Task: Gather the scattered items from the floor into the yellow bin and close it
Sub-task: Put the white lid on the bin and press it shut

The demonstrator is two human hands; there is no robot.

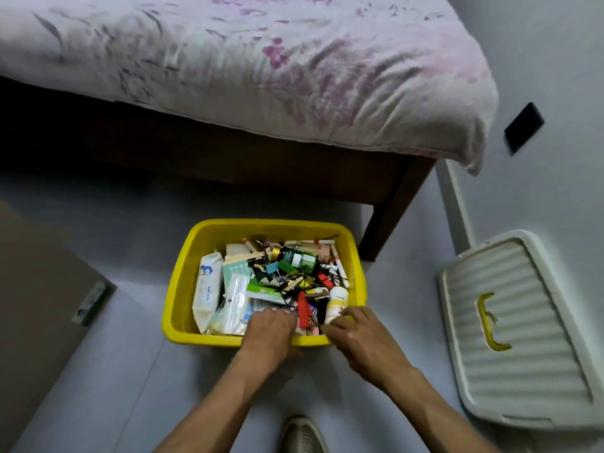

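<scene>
the yellow bin (209,233) sits on the floor (114,371) just in front of the bed (245,76), already heaped with small things: a pack of wipes (207,289) along its left side, a green jar (299,258) near the middle, pens (338,269) against the right wall, a white bottle (336,304) near the front right corner. both hands are over the near edge of the bin. the left hand (269,328) is curled down among the items at the front, fingers buried, so i cannot tell whether it holds anything or is only letting go. the right hand (354,331) hangs with loosely bent fingers just beside the white bottle and seems to grip nothing, though its fingertips are partly hidden.

by the look of it the gathering step is ending, with the last bits going in or being pushed down. one small packet (90,302) lies to the left near a brown cabinet (32,289); whether it belongs to the scattered lot is unclear. the white lid (510,338) with its yellow handle lies on the floor to the right, well apart from the bin. next the hands need to come out, fetch that lid, line it up over the rim and press it down; the pile must sit low enough for it to seat
</scene>
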